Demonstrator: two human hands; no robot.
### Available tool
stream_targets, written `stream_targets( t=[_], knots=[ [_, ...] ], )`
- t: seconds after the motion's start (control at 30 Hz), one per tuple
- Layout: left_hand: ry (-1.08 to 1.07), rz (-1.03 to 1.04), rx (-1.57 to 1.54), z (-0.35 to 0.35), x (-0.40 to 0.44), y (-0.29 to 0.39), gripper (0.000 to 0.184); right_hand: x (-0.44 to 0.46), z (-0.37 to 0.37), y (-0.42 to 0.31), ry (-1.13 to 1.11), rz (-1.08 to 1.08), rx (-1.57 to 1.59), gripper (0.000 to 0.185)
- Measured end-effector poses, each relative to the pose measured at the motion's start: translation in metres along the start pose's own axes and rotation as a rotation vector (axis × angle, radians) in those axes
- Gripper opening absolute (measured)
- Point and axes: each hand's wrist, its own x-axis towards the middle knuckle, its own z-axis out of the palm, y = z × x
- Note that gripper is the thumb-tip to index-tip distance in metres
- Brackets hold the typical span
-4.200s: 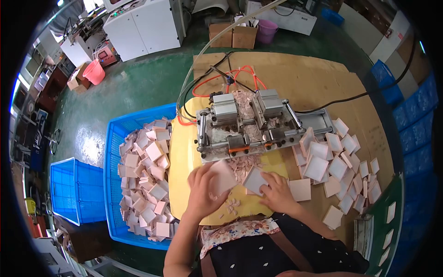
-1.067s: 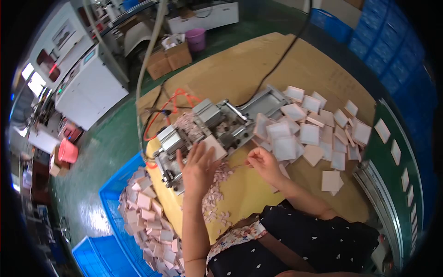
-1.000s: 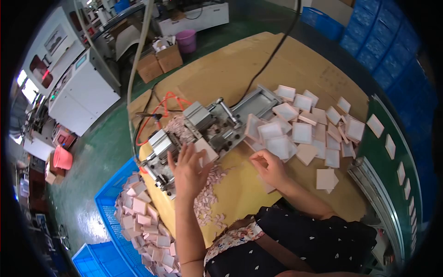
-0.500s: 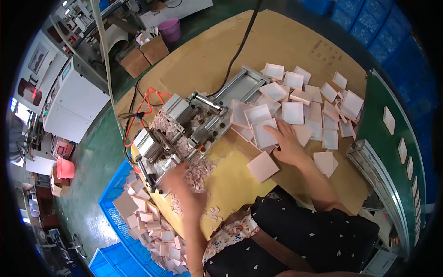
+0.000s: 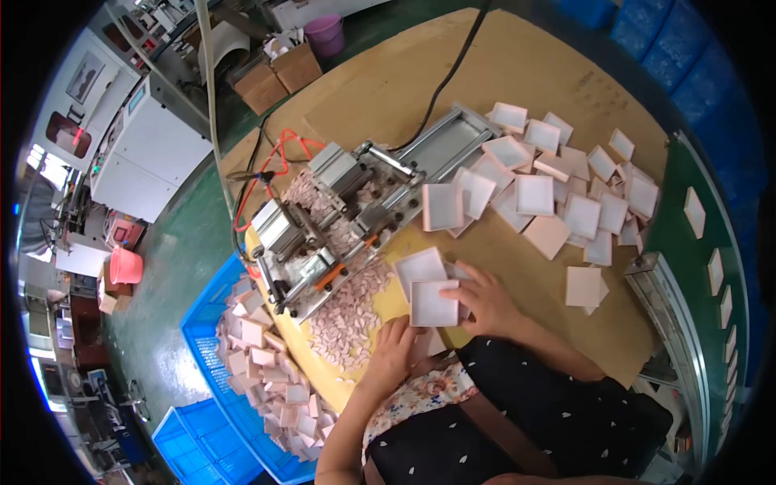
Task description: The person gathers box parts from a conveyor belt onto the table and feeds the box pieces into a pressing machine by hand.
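Right hand (image 5: 490,304): pale-pink, white-lined square tray (image 5: 432,305) gripped | just drawn from tray pile (image 5: 534,195) into left hand's (image 5: 391,351) reach | left grip: not discernible

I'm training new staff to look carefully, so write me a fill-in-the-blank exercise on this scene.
The shallow box at the fingertips of the right hand is coloured ____ inside.
The crate heaped with pieces is coloured ____.
The bucket beside the cardboard boxes at the top is coloured ____.
In the picture, the left hand lies to the ____ of the right hand.
Missing words: white; blue; purple; left.
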Motion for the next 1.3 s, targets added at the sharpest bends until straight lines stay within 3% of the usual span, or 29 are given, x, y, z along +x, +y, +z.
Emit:
stream_targets(
  t=[0.1,0.2,0.3,0.4,0.47,0.57,0.63,0.67,0.73,0.77,0.83,0.87,0.97,1.1,1.2,1.23,1.3],
  knots=[
    [-0.023,-0.103,-0.023,-0.039,-0.021,0.015,0.055,0.009,0.036,-0.011,0.068,-0.153,-0.013,0.060],
    [-0.113,-0.152,-0.084,-0.079,-0.034,0.021,0.057,0.024,0.026,-0.023,0.031,-0.126,0.003,0.060],
    [0.088,-0.130,-0.070,-0.120,-0.034,0.018,0.061,0.033,0.021,-0.018,0.146,-0.184,0.008,0.053],
    [0.440,-0.119,0.144,-0.138,0.004,0.017,0.064,0.033,0.018,-0.008,0.153,-0.219,0.045,0.046],
    [0.518,-0.037,0.194,-0.139,0.036,0.007,0.065,0.035,0.012,-0.004,0.133,-0.246,0.067,0.044],
    [0.445,-0.011,0.293,-0.132,0.083,-0.026,0.055,0.036,-0.015,-0.011,0.092,-0.224,0.097,0.043],
    [0.413,-0.087,0.309,-0.131,0.093,-0.036,0.051,0.033,-0.034,-0.022,0.062,0.054,0.373,0.038],
    [0.397,-0.098,0.299,-0.132,0.094,-0.038,0.051,0.029,-0.034,-0.021,0.059,0.061,0.371,0.038],
    [0.409,-0.109,0.318,-0.126,0.095,-0.039,0.052,0.019,-0.031,-0.014,0.187,0.161,0.629,0.035],
    [0.440,-0.100,0.328,-0.123,0.093,-0.039,0.052,0.016,-0.026,-0.008,0.223,0.228,0.677,0.024],
    [0.471,-0.101,0.337,-0.120,0.091,-0.039,0.052,0.024,-0.019,-0.007,0.352,0.532,0.990,0.023],
    [0.469,-0.100,0.342,-0.121,0.091,-0.039,0.053,0.034,-0.017,-0.010,0.460,0.551,1.112,0.036],
    [0.460,-0.117,0.332,-0.121,0.092,-0.038,0.054,0.047,-0.028,-0.012,0.336,0.653,1.248,0.036],
    [0.454,-0.064,0.261,-0.121,0.099,-0.039,0.055,0.081,-0.028,-0.019,0.237,0.554,1.313,0.029],
    [0.631,-0.063,0.264,-0.134,0.083,-0.026,0.060,0.112,-0.020,-0.032,0.143,0.529,1.499,0.030],
    [0.673,-0.228,0.288,-0.141,0.069,-0.021,0.063,0.123,-0.024,-0.053,0.146,0.689,1.481,0.031],
    [0.804,-0.448,0.375,-0.147,0.036,-0.034,0.079,0.133,-0.006,-0.064,-0.029,0.639,1.558,0.030]
  ],
)
